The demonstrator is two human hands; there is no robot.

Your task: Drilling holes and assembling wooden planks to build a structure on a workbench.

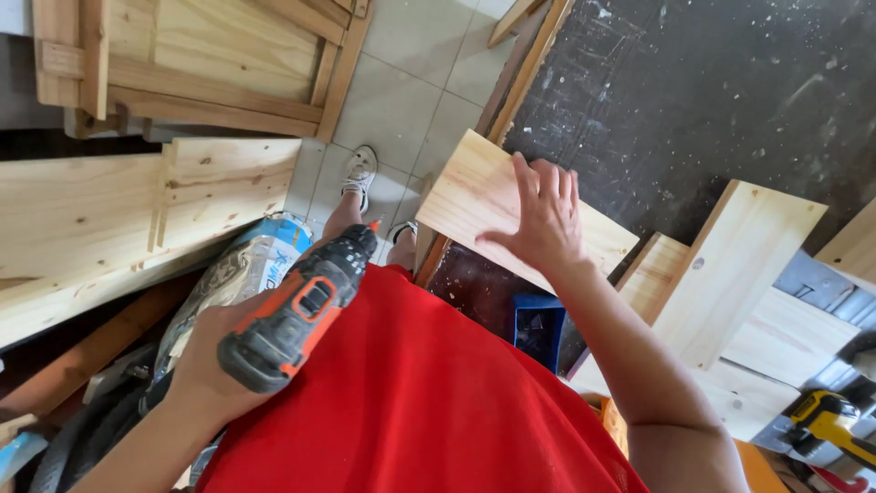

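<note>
Looking straight down, a dark workbench (730, 100) is filling the upper right, its black top scuffed and speckled with pale flecks and dust. Pale square floor tiles (401, 100) are showing through the middle, matte and grey-white, with a white sneaker (359, 172) standing on them. Along the left, broad pine planks (100, 228) are leaning across, knotty and raw, and above them a slatted pine frame (201, 64) is sitting at the top left corner of the view. A red mesh shirt (411, 393) is taking up the bottom centre.

On the workbench's right side, several smooth pine boards (739, 265) are stacking and propping against one another. Near the bench's left edge, the right hand (540, 219) is resting palm down on a rectangular pine board (474, 196), fingers spread flat and thumb out, pressing the light, fine-grained face; the board is overhanging that left edge, tilted across it.

Off the bench, lower left, the left hand (205, 365) is wrapping closed around the grip of an orange and black cordless drill (297, 310), its bit pointing up toward the sneaker. Beside it a crinkled plastic bag (242, 269) with a blue top is lying against the planks. A small blue bin (537, 330) is sitting under the right forearm, and a yellow power tool (826, 420) is peeking in at the bottom right corner.
</note>
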